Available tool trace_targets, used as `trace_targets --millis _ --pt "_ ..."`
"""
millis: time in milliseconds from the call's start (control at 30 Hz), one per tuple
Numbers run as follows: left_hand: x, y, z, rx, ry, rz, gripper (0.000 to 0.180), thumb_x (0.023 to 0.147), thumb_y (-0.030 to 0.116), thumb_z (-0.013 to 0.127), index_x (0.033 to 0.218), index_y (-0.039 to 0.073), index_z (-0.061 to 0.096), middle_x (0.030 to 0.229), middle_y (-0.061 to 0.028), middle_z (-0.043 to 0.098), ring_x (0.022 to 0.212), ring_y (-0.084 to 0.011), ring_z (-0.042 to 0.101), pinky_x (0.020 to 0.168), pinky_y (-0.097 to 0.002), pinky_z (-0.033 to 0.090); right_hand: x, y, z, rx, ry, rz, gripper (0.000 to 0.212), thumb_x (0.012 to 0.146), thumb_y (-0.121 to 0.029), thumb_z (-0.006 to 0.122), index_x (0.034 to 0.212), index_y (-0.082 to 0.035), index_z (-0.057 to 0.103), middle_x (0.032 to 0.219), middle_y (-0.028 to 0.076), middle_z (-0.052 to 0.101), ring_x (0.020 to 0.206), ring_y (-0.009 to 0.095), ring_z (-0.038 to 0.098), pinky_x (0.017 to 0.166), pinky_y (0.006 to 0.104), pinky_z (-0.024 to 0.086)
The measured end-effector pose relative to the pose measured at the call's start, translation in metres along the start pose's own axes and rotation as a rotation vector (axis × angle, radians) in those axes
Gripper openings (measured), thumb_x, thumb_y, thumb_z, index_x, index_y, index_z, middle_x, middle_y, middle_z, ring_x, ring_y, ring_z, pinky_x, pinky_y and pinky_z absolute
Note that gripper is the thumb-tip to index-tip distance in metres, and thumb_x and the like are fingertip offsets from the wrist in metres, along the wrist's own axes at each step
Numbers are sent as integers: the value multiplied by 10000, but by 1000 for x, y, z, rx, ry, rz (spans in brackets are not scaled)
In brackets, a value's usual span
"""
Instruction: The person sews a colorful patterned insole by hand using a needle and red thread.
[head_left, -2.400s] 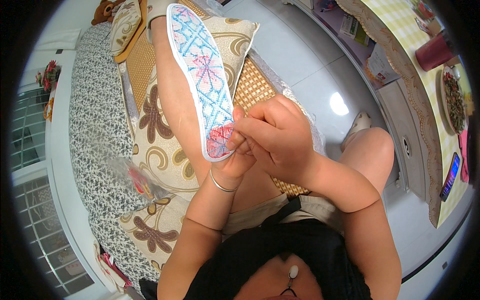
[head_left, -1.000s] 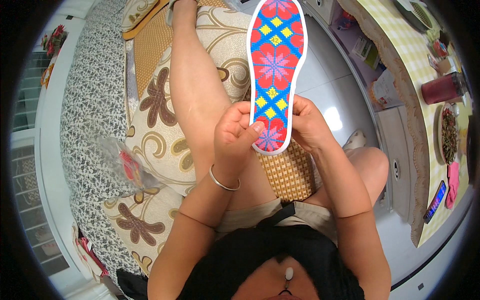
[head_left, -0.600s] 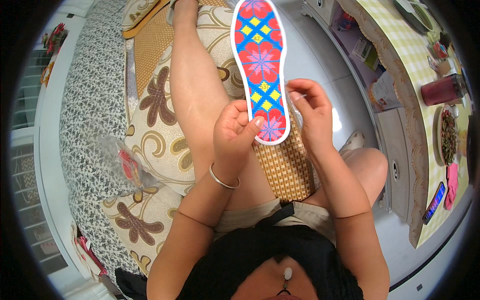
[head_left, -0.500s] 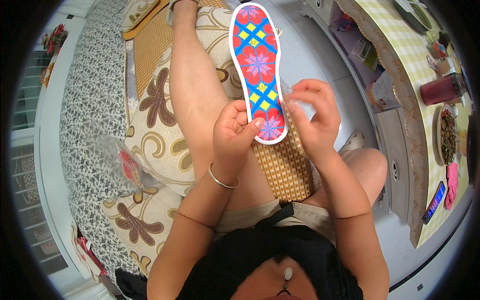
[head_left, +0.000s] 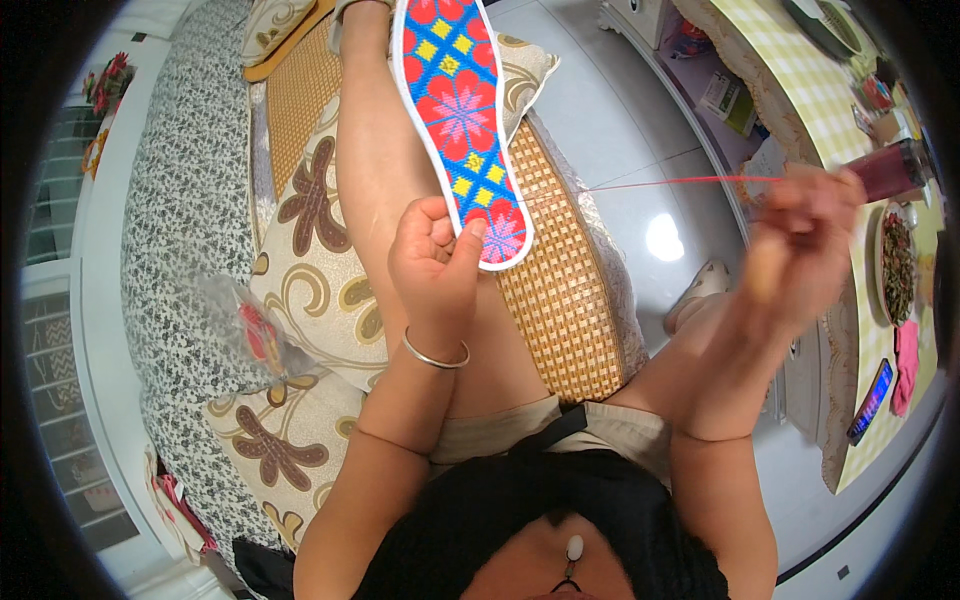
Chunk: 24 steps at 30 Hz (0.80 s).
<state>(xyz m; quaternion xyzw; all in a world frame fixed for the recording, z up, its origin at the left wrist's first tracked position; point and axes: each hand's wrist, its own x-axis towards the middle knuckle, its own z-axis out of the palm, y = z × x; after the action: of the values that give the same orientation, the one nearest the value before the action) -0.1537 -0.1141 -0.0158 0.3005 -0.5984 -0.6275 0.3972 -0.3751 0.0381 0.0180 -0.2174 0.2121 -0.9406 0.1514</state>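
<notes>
My left hand point(head_left: 437, 258) pinches the heel end of a shoe insole point(head_left: 462, 118), thumb on its face. The insole has a white rim and a stitched pattern of red and pink flowers, blue bands and yellow diamonds. Its far tip runs past the top of the picture. From the heel's right edge a red thread point(head_left: 665, 183) stretches taut to my right hand point(head_left: 800, 240), which is raised out to the right near the table. Motion smears that hand, but its fingers are curled in where the thread ends. Whether a needle is there cannot be seen.
A checked-cloth table point(head_left: 835, 120) on the right holds a plate of food point(head_left: 897, 265), a dark red jar point(head_left: 880, 172), a phone point(head_left: 868, 402) and a pink cloth point(head_left: 905, 368). Patterned cushions point(head_left: 275, 450) and a clear plastic bag with red contents point(head_left: 258, 335) lie left of my legs.
My right hand has swung from beside the insole far out to the right, drawing the red thread straight. My left hand and the insole have shifted slightly left and up.
</notes>
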Motion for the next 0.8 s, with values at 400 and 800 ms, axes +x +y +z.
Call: trace_targets --millis 400,800 --pt "-9 -1 13 -27 -84 -44 222 865 -74 540 1064 -66 443 1024 -173 620 911 -154 619 784 -249 515 -66 59 18 -1137 -454 -68 116 744 14 652 851 -19 625 778 122 633 662 260 609 587 324 491" --pt "-14 1 20 -47 -140 -2 215 866 -82 536 1062 -51 453 1026 -170 630 914 -149 621 793 -246 504 -77 87 17 -1177 -548 -294 156 709 -16 663 852 -51 611 666 80 559 590 250 562 507 346 451"
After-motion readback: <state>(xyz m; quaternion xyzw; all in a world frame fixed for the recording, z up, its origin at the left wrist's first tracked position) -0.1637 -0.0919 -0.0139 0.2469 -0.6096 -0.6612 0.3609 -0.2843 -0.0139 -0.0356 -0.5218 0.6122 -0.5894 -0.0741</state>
